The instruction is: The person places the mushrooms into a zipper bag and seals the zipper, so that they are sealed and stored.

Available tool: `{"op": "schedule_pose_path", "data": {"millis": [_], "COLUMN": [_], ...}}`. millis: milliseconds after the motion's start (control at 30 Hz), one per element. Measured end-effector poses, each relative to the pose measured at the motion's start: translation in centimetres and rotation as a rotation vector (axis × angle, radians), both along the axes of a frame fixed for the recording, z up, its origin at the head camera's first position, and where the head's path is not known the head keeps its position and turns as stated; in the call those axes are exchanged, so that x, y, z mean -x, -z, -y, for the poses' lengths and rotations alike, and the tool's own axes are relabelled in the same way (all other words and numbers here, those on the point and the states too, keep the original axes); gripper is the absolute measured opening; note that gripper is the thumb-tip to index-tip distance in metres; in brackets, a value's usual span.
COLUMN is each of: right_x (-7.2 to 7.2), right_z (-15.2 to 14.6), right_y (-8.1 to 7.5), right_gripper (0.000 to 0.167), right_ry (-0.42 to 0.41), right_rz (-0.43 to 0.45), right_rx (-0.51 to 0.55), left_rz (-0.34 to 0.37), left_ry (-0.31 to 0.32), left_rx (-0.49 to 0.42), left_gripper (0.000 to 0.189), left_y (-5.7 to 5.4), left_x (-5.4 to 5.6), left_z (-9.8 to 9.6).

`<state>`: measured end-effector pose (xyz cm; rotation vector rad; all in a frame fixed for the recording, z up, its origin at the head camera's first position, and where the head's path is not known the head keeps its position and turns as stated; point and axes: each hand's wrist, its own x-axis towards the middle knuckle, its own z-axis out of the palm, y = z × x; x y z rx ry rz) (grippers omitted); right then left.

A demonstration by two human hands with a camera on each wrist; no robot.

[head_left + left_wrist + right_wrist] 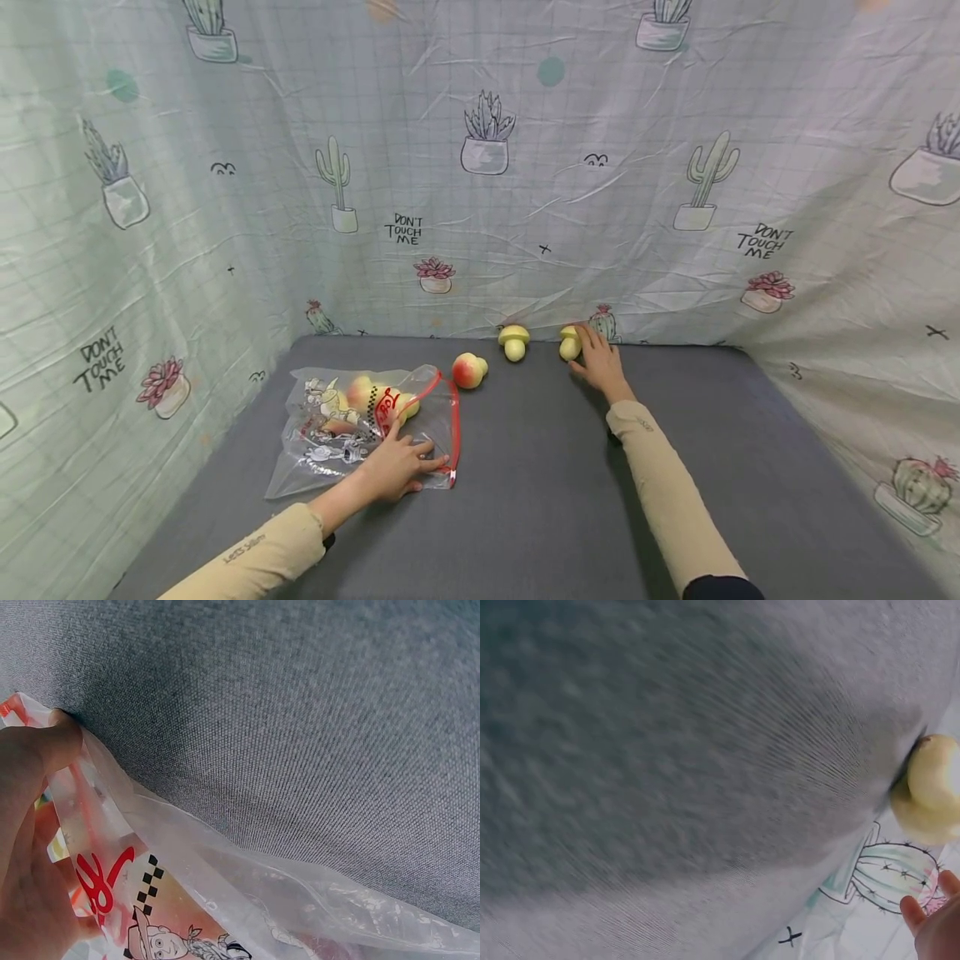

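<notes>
A yellow mushroom (569, 344) stands at the table's far edge, with my right hand (602, 362) close around its right side. In the right wrist view, a gap separates the visible fingertips (913, 915) from the mushroom (934, 784). My left hand (401, 467) rests with spread fingers on the mouth of a clear printed plastic bag (300, 467) with a red-edged opening. The left wrist view shows its thumb (64, 739) at the bag's edge. Several yellow and reddish pieces lie inside the bag, partly hidden by its print.
Another yellow mushroom (513, 342) stands left of the one by my right hand. Beside the bag mouth lies a rounded red-and-yellow piece (468, 372) with a pale yellow nub. A cactus-printed curtain (555, 233) borders the grey table (540, 483) at back and sides.
</notes>
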<state>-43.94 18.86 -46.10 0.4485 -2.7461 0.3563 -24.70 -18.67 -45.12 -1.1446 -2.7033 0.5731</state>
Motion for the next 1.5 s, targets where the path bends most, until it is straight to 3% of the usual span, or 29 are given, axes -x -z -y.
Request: {"op": "schedule_pose_path", "data": {"millis": [500,867,1300,1500], "right_x": [0.8,0.0,0.3,0.4], "right_z": [0.8,1.1,1.6,1.6], "right_y": [-1.3,-1.4,-0.4,-0.2], "right_gripper": [0.082,0.083,0.074,0.072], "right_ry": [0.028,0.048,0.031,0.007], "right_rz": [0.153,0.229,0.021,0.015], "right_rx": [-0.124,-0.141,-0.161,-0.132], "left_rz": [-0.021,-0.031,0.021,0.024], "left_ry": [0.004,-0.005,-0.032,-0.035], "left_rx": [-0.011,0.005,-0.011,-0.014], "left_gripper": [0.055,0.054,0.054,0.054], "left_y": [0.2,0.2,-0.1,-0.1], "left_x": [0.0,-0.1,-0.3,-0.4], "left_z": [0.0,-0.2,-0.2,-0.3]}}
